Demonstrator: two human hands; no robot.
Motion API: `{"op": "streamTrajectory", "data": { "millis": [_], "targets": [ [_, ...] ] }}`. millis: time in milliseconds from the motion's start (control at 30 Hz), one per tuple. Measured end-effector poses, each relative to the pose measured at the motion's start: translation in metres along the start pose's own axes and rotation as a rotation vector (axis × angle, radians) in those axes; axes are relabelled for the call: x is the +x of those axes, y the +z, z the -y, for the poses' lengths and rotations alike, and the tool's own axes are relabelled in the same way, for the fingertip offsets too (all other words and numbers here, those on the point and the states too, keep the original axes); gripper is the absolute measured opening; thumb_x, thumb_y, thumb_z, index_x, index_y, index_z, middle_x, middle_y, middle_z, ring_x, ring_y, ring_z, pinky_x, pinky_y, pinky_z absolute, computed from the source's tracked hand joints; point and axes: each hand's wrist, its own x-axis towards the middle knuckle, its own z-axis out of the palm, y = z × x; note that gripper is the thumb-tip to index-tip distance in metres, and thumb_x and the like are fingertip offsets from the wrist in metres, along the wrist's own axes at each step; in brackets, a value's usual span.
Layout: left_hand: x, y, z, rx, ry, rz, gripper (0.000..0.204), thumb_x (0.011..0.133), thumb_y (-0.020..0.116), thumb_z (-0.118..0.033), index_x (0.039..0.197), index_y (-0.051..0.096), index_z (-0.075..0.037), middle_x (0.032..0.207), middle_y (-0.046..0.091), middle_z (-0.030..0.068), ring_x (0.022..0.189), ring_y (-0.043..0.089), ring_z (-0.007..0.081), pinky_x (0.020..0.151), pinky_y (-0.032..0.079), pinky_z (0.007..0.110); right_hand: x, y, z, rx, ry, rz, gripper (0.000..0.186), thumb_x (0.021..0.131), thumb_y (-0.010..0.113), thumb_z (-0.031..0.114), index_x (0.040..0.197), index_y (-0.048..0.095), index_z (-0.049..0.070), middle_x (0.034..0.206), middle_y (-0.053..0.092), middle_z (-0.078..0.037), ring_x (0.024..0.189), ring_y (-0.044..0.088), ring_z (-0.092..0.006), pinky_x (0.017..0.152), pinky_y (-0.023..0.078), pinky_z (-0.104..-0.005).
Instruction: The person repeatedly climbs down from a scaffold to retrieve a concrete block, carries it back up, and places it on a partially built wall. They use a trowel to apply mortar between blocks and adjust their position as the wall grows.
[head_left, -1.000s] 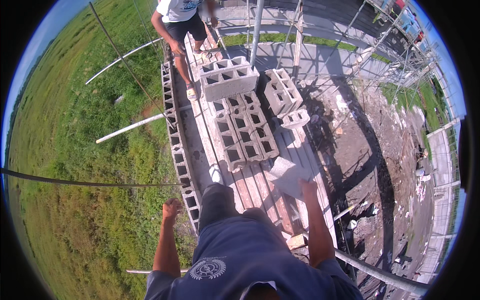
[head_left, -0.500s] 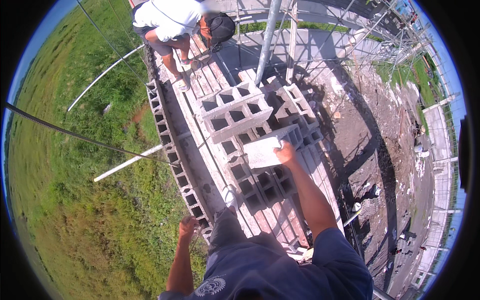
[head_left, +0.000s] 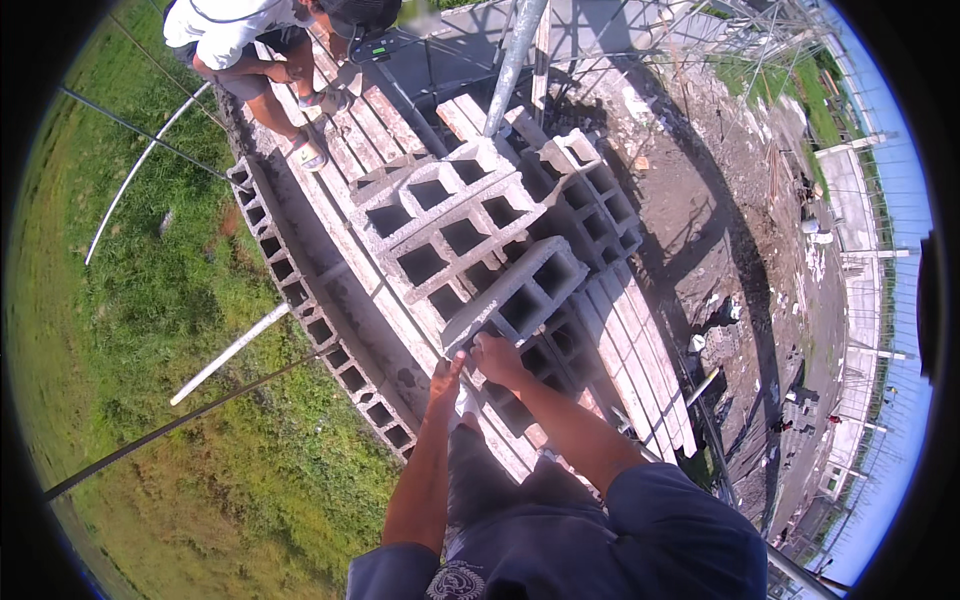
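To handle the hollow concrete block (head_left: 506, 290) well at this moment, I would judge that both hands should share its weight, with the fingers curled deep around solid concrete and not only pinching a rough edge; the elbows should be near to the body, and the feet should stand firm on the plank platform (head_left: 632, 345). The right hand (head_left: 498, 358) is closed on the near end of this block, in its lower corner. The left hand (head_left: 447, 380) is just beside the right one, at the same end, but whether it really grips the concrete or only touches it, I cannot tell. So the block lies ahead of the hands, tilted, going away from them toward the right edge of the plank platform, with its openings turned to the right and toward the wearer. It is above the near part of the stack of blocks (head_left: 443, 217) (whether it is resting there or carried in the air is not clear to me). The row of hollow blocks (head_left: 337, 355) runs along the left edge of the plank platform, well apart from the hands, and another person (head_left: 235, 38) crouches near its far left corner.
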Motion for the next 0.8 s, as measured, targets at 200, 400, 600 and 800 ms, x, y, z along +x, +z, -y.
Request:
{"op": "streamTrajectory", "data": {
  "millis": [200, 400, 600, 800],
  "targets": [
    [0.023, 0.052, 0.013, 0.018, -0.052, -0.211, 0.062, 0.072, 0.074, -0.036, 0.111, 0.051, 0.006, 0.093, 0.061, 0.0159, 0.080, 0.058, 0.0239, 0.073, 0.047, 0.037, 0.029, -0.084, -0.073, -0.306, 0.020, -0.428, 0.054, 0.076, 0.069, 0.028, 0.116, 0.045, 0.000, 0.107, 0.057, -0.023, 0.106, 0.052, -0.0377, 0.089, 0.039, -0.0505],
    [0.028, 0.059, 0.016, 0.017, -0.129, -0.258, 0.055, 0.072, 0.061, -0.024, 0.113, 0.048, 0.010, 0.106, 0.059, 0.0224, 0.102, 0.056, 0.0313, 0.086, 0.043, 0.039, 0.071, -0.093, -0.082, -0.342, 0.164, -0.140, 0.034, 0.076, 0.067, 0.021, 0.101, 0.055, 0.001, 0.085, 0.065, -0.020, 0.088, 0.063, -0.0346, 0.084, 0.040, -0.0479],
    [0.023, 0.039, -0.031, 0.117, 0.050, -0.322, 0.041, 0.070, 0.064, -0.025, 0.089, 0.050, 0.008, 0.081, 0.054, 0.0144, 0.073, 0.050, 0.0202, 0.066, 0.043, 0.035, 0.081, -0.103, -0.071, -0.266, 0.116, -0.209, 0.027, 0.077, 0.064, 0.020, 0.097, 0.058, 0.003, 0.080, 0.066, -0.019, 0.081, 0.065, -0.0345, 0.089, 0.040, -0.0469],
    [0.055, 0.020, -0.073, 0.285, 0.197, -0.287, 0.046, 0.076, 0.058, -0.027, 0.095, 0.048, 0.013, 0.083, 0.056, 0.0246, 0.079, 0.056, 0.0319, 0.072, 0.044, 0.041, 0.117, -0.104, -0.067, -0.224, 0.114, -0.271, 0.035, 0.079, 0.064, 0.023, 0.104, 0.053, 0.001, 0.085, 0.065, -0.020, 0.089, 0.062, -0.0359, 0.091, 0.039, -0.0480]
  ]
}}
